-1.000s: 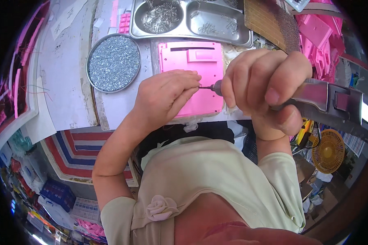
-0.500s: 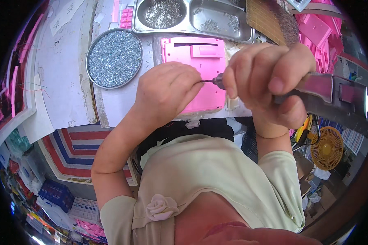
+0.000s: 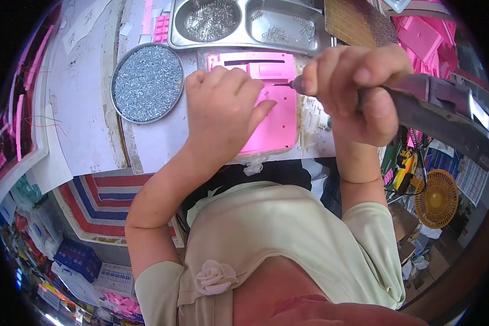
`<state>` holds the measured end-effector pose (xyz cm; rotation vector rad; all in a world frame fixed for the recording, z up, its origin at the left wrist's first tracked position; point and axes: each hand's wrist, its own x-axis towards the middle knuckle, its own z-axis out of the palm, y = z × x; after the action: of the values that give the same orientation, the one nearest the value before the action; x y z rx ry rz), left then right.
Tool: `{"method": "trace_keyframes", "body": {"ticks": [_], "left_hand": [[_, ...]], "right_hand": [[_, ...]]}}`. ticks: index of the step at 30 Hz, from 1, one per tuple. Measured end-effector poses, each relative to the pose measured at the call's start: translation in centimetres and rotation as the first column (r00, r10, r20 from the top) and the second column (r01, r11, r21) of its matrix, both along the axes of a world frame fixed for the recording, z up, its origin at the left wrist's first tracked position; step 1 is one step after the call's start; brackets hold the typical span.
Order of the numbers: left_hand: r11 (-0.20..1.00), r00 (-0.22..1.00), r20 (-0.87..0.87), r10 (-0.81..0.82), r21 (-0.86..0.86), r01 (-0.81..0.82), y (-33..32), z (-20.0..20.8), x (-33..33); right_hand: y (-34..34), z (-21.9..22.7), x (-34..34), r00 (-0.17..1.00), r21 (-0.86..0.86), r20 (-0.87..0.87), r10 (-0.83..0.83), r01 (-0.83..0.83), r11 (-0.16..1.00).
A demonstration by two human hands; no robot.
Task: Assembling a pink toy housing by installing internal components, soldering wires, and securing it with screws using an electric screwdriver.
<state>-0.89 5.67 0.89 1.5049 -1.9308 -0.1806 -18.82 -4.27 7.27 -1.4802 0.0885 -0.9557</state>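
A pink plastic panel (image 3: pixel 274 122) with a raised block and a dark slot lies on the worktable under my hands. My right hand (image 3: pixel 356 89) is wrapped round a power screwdriver (image 3: pixel 437 100) held sideways, its thin bit pointing left above the panel. Over the panel's left part is my left hand (image 3: pixel 223 106), its fingers bent and the thumb apart from them. No object shows between thumb and fingers, and the bit's tip is close to the fingertips.
A round dish of small silvery screws (image 3: pixel 148 82) stands left of the panel. Behind it sits a metal compartment tray (image 3: pixel 244 41) with small metal parts. Pink plastic pieces (image 3: pixel 418 41) are heaped at the far right. A yellow fan (image 3: pixel 436 198) is lower right.
My left hand has parted thumb from fingers, away from the bit, where they were pinched together before. The screwdriver has moved slightly up and away from me with my right hand.
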Motion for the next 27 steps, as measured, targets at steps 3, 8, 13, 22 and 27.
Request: {"method": "trace_keyframes", "body": {"ticks": [3,8,13,22,27], "left_hand": [[0.998,0.997,0.083,-0.006,-0.054,0.011,-0.4,-0.5,-0.5],[0.974,0.984,0.161,-0.070,-0.200,0.102,-1.4,-0.6,-1.0],[0.960,0.957,0.245,-0.153,-0.194,0.203,-1.8,-0.2,-0.8],[0.933,0.859,0.441,-0.260,-0.114,0.341,-2.6,0.4,-2.2],[0.965,0.901,0.357,-0.247,0.007,0.262,-0.9,1.8,-0.7]], "right_hand": [[-0.2,0.5,-0.7,1.000,-0.023,0.011,0.018,-0.018,1.000],[-0.3,0.7,-1.1,1.000,-0.043,0.006,0.003,-0.003,0.999],[-0.2,1.0,-1.6,1.000,-0.044,0.017,-0.014,0.015,0.999],[-0.4,1.4,-2.0,0.998,-0.026,0.043,-0.045,0.046,0.999],[-1.4,1.2,-1.4,0.992,0.006,0.115,-0.043,0.043,0.999]]}}
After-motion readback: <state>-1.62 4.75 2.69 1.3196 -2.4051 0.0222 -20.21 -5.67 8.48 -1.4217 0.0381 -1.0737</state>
